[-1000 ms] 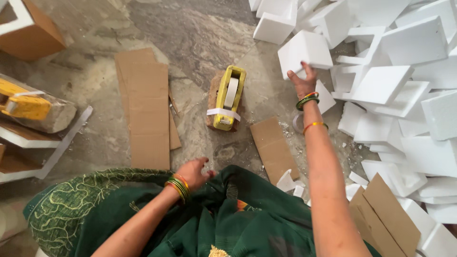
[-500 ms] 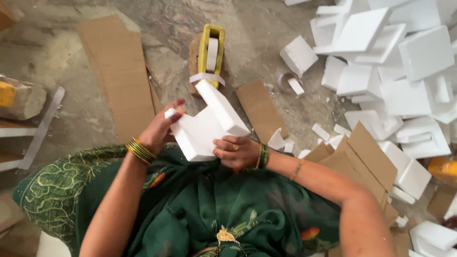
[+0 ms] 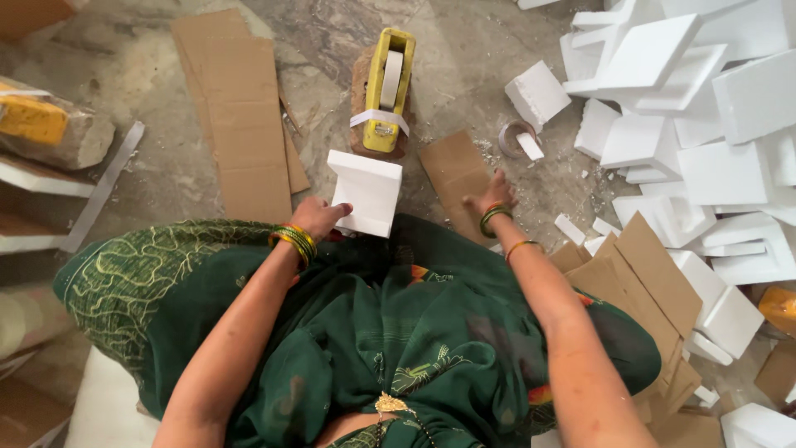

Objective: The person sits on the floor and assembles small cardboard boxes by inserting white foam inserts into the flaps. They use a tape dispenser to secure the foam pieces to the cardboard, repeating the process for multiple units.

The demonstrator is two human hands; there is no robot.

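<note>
Left hand (image 3: 319, 217) grip closed on white L-shaped foam block (image 3: 365, 192) at lap; right hand (image 3: 491, 196) fingers spread, flat on brown cardboard piece (image 3: 454, 170); yellow tape dispenser (image 3: 387, 91) just beyond.

Packing workshop floor: foam blocks (image 3: 721, 158), cardboard (image 3: 240, 108) (tape dispenser (image 3: 385, 91) too).

**Foam block at left hand, right hand on cardboard**

Left hand (image 3: 319, 217) grips white foam block (image 3: 366, 192), standing upright on the lap. Right hand (image 3: 491, 196) rests spread on cardboard piece (image 3: 452, 170). Yellow tape dispenser (image 3: 386, 90) lies just beyond the block. Foam pile (image 3: 705, 124) at right.
</note>
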